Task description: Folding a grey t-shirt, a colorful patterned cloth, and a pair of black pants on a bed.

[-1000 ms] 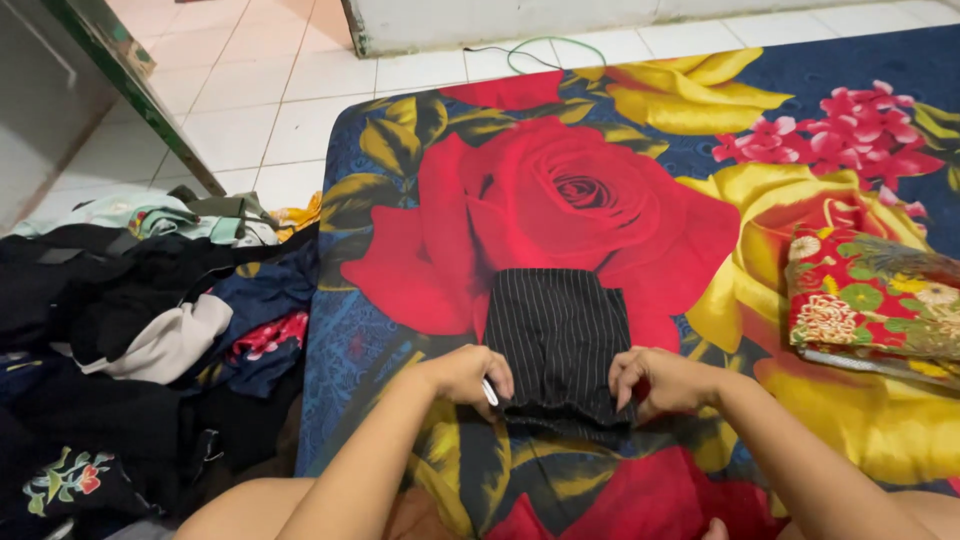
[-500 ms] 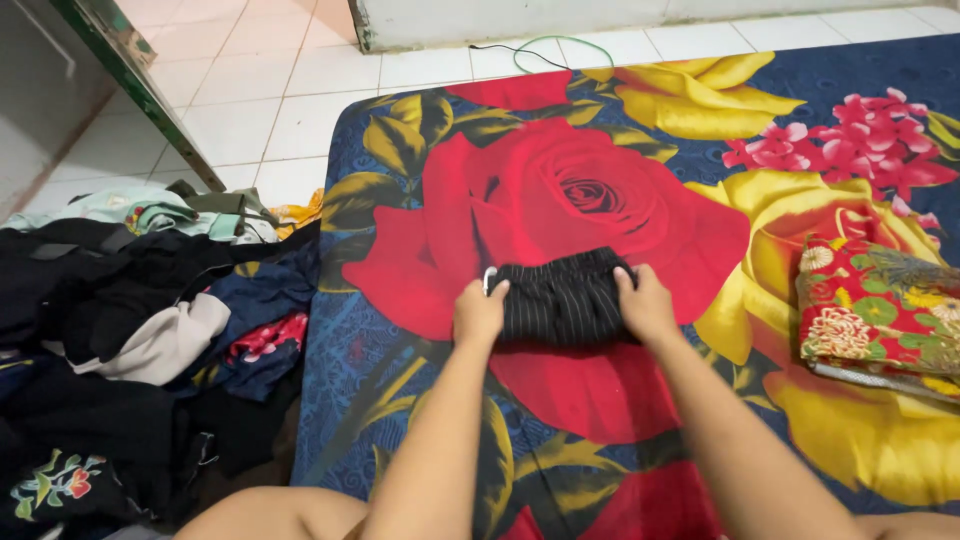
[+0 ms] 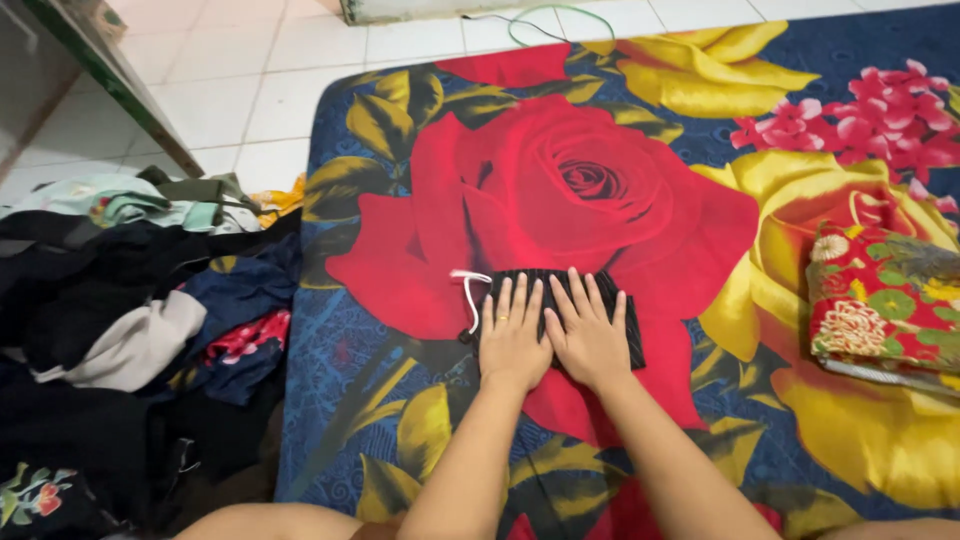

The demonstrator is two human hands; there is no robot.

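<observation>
Bedding fills most of the view: a mattress (image 3: pixel 420 420) covered in a dark blue sheet printed with a huge red rose and yellow blooms, lying on a white tiled floor (image 3: pixel 250 90). It serves as the flat working surface. To its left, a loose heap of clothes (image 3: pixel 110 320), mostly black with some pale and patterned pieces, spills across the floor just beside the mattress edge, near enough to reach without rising. At the right edge sits a folded stack of red floral cloth (image 3: pixel 880 310), squared off and well apart from the heap, which suggests finished pieces are kept separate from unsorted ones. A green cord (image 3: pixel 560 15) curls on the tiles beyond the far end of the mattress.

Near the middle, on the rose print, lies a small black pinstriped garment (image 3: pixel 625 315), folded into a compact rectangle, with a white drawstring (image 3: pixel 470 295) trailing from its left end. Both hands rest flat on it, side by side and touching: the left hand (image 3: pixel 512 335), wearing a ring, and the right hand (image 3: pixel 590 335). Fingers are spread and palms bear down, apparently to flatten the fold and hold its shape.
</observation>
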